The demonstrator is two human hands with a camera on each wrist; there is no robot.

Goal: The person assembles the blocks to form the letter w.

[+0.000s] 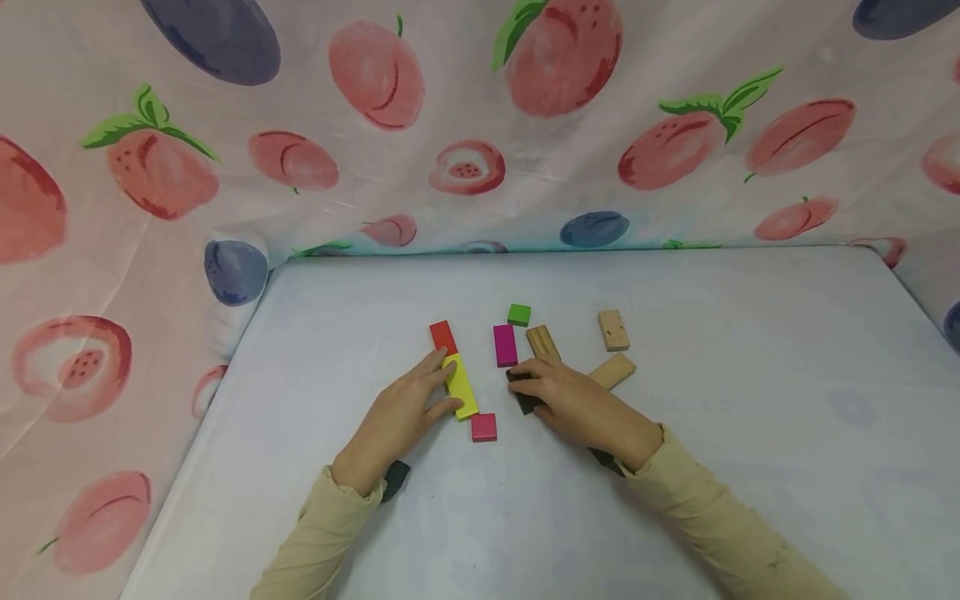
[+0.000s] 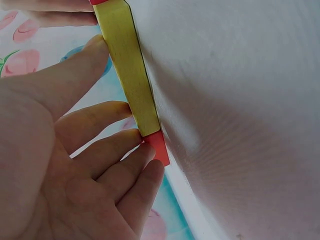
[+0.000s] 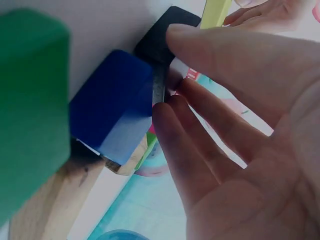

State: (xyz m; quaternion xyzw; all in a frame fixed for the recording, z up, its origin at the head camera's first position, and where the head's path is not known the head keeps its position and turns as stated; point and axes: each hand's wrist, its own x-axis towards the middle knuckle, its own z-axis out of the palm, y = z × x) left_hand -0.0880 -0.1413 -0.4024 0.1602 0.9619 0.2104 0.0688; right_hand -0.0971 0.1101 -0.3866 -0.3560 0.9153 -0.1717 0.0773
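A yellow block (image 1: pixel 461 387) lies end to end with a red block (image 1: pixel 443 337) at its far end. Along their left side rests my left hand (image 1: pixel 397 415), thumb and fingertips touching the yellow and red in the left wrist view. My right hand (image 1: pixel 573 398) pinches a black block (image 1: pixel 523 393) between thumb and fingers; the hand covers part of it. In the right wrist view a blue block (image 3: pixel 112 107) and a green block (image 3: pixel 32 110) stand close beside the hand, both hidden from the head view.
A pink block (image 1: pixel 483 427) sits at the yellow one's near end. Beyond the black block lie a magenta block (image 1: pixel 505 346), a small green block (image 1: pixel 519 314) and a grooved wooden block (image 1: pixel 543 342). Plain wooden blocks (image 1: pixel 613 331) are farther right on the white table (image 1: pixel 750 417).
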